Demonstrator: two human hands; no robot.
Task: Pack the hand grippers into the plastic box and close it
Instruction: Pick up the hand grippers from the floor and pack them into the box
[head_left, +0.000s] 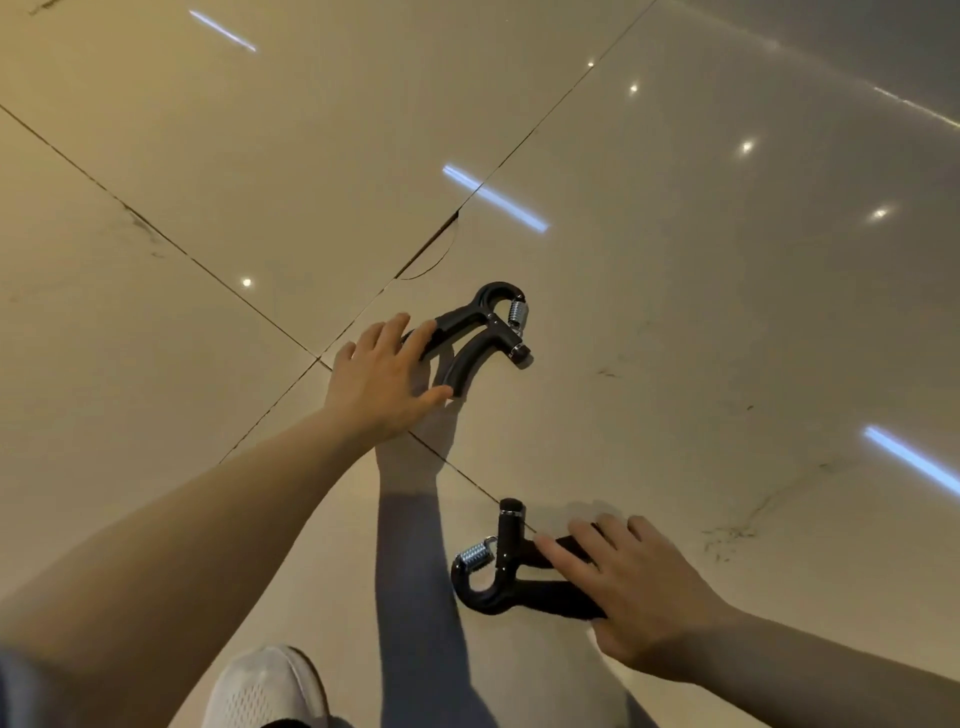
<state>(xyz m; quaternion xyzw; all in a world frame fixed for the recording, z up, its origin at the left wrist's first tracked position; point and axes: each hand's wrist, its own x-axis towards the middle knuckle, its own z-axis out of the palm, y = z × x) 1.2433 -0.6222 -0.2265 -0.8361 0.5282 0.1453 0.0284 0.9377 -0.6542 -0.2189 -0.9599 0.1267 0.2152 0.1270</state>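
Step in hand, likely: pick up both grippers. Left hand (382, 371) spread flat, fingers on far hand gripper (480, 332) handles, nothing clasped. Right hand (631, 582) splayed over near hand gripper (511, 574) on floor (727, 312). Curl round both handles, avoid spring. Box unseen.

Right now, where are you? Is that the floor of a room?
Probably indoors, on the floor of a room or hall. The glossy floor tiles mirror ceiling lights, a white shoe stands on them, and both hand grippers lie there under the left hand and right hand.
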